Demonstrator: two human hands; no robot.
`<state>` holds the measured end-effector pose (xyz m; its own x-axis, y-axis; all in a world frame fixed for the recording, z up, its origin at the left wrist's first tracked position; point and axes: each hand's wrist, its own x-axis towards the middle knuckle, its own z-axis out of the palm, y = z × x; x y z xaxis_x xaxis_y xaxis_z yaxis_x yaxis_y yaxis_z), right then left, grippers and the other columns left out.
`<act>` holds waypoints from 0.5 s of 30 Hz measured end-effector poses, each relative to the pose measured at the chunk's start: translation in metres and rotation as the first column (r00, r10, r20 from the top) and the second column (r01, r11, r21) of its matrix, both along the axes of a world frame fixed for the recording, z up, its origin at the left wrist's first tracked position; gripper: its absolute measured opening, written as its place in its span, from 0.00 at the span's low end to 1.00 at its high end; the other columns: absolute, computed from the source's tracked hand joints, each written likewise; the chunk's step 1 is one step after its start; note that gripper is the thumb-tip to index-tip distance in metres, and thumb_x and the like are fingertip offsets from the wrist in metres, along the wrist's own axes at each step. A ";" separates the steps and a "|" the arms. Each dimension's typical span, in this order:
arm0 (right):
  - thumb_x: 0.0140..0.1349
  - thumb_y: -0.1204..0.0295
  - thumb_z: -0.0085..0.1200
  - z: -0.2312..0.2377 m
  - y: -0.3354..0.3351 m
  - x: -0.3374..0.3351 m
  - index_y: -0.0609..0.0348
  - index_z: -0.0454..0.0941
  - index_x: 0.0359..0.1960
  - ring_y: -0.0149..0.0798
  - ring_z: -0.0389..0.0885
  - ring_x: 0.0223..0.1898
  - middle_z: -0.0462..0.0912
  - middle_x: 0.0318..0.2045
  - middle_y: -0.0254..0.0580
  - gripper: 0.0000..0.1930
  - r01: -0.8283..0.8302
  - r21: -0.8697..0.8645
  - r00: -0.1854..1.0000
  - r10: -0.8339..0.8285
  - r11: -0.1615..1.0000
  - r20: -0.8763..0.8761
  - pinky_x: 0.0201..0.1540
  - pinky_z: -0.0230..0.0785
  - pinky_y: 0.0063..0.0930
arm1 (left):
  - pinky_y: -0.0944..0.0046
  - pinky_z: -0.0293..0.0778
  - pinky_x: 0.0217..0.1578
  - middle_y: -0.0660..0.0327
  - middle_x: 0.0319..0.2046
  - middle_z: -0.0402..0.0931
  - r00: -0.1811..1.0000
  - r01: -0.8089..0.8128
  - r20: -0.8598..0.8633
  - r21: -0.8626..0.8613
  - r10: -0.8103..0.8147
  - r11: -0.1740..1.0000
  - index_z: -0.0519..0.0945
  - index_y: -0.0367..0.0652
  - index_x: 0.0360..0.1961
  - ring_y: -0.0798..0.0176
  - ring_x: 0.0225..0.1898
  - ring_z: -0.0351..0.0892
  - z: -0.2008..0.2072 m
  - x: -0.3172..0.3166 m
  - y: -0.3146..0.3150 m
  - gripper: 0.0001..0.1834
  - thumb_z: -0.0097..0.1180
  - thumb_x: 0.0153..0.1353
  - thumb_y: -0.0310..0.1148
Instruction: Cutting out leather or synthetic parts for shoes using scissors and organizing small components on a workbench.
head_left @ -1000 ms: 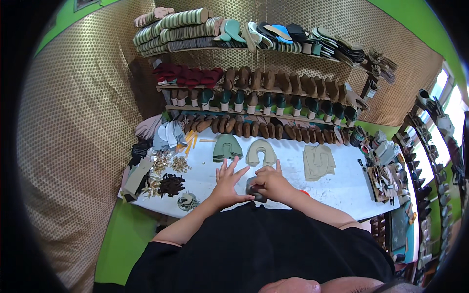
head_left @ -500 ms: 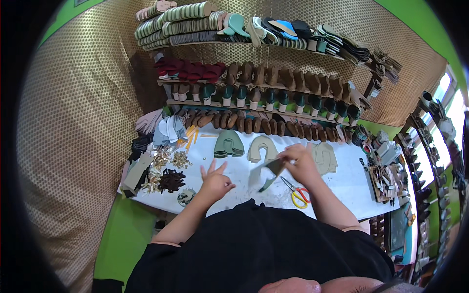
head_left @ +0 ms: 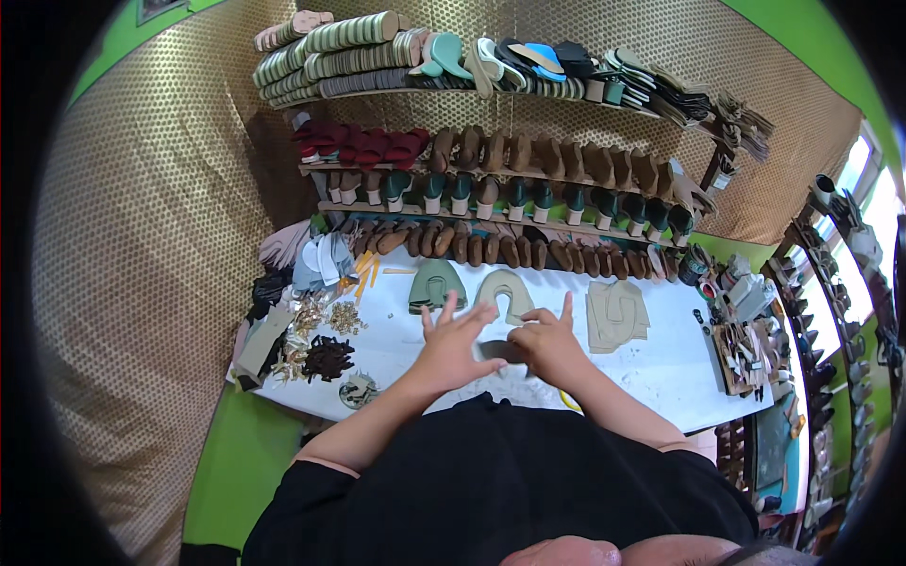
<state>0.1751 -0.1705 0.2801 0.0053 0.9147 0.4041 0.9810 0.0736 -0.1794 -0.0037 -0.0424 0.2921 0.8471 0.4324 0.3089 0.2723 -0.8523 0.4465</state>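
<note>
Over the middle of the white table, my right hand point(head_left: 549, 349) pinches a dark, curved shoe-upper piece point(head_left: 498, 352), its index finger raised. My left hand point(head_left: 449, 351) has come up beside it with fingers spread; whether its thumb touches the piece I cannot tell. Beyond my hands lie a stack of green U-shaped upper pieces point(head_left: 437, 279) and a pile of beige ones point(head_left: 504, 286). Further right are larger beige cut pieces point(head_left: 618, 321). Scissors point(head_left: 569, 401) mostly disappear behind my right forearm, only a yellow handle showing.
On the left of the table point(head_left: 396, 344) are dark brown small parts point(head_left: 328, 358), gold-coloured bits point(head_left: 347, 319), a round dish point(head_left: 359, 390) and yellow strips point(head_left: 368, 274). A wooden tool rack point(head_left: 739, 358) stands at the right. Shelves of shoes point(head_left: 519, 156) line the back.
My right hand has moved left and down with the dark piece. My left hand has moved right toward it, its fingers spreading. The scissors are now mostly covered by my right forearm.
</note>
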 end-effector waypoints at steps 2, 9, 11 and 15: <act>0.53 0.69 0.62 -0.007 -0.001 0.000 0.49 0.79 0.39 0.41 0.76 0.53 0.82 0.33 0.34 0.11 0.003 0.012 0.999 -0.002 1.000 -0.044 0.65 0.27 0.81 | 0.23 0.32 0.64 0.55 0.55 0.77 0.993 -0.001 -0.119 -0.003 0.001 1.000 0.76 0.53 0.60 0.41 0.70 0.56 -0.004 0.008 -0.004 0.34 0.66 0.51 0.51; 0.49 0.64 0.70 -0.024 -0.032 0.035 0.50 0.77 0.48 0.40 0.78 0.49 0.81 0.38 0.33 0.24 0.059 -0.108 0.865 -0.105 0.992 -0.492 0.70 0.32 0.67 | 0.26 0.38 0.65 0.59 0.37 0.83 0.995 0.095 -0.028 -0.023 -0.095 0.995 0.87 0.51 0.39 0.54 0.51 0.79 -0.017 0.029 -0.019 0.10 0.59 0.59 0.38; 0.52 0.63 0.68 -0.033 -0.043 0.055 0.47 0.79 0.46 0.41 0.77 0.51 0.83 0.36 0.32 0.19 -0.004 -0.298 0.822 -0.167 0.955 -0.545 0.69 0.33 0.70 | 0.30 0.39 0.67 0.58 0.35 0.84 0.991 0.085 0.105 -0.049 -0.080 0.995 0.87 0.51 0.37 0.52 0.47 0.81 -0.011 0.035 -0.026 0.08 0.60 0.59 0.37; 0.57 0.65 0.64 -0.058 -0.063 0.095 0.48 0.83 0.34 0.38 0.80 0.44 0.84 0.30 0.31 0.06 -0.036 -0.288 0.704 -0.180 0.957 -0.687 0.69 0.37 0.67 | 0.45 0.59 0.63 0.60 0.32 0.84 0.988 0.032 0.152 -0.190 -0.003 0.981 0.87 0.45 0.38 0.59 0.39 0.83 -0.007 0.049 -0.032 0.09 0.60 0.61 0.35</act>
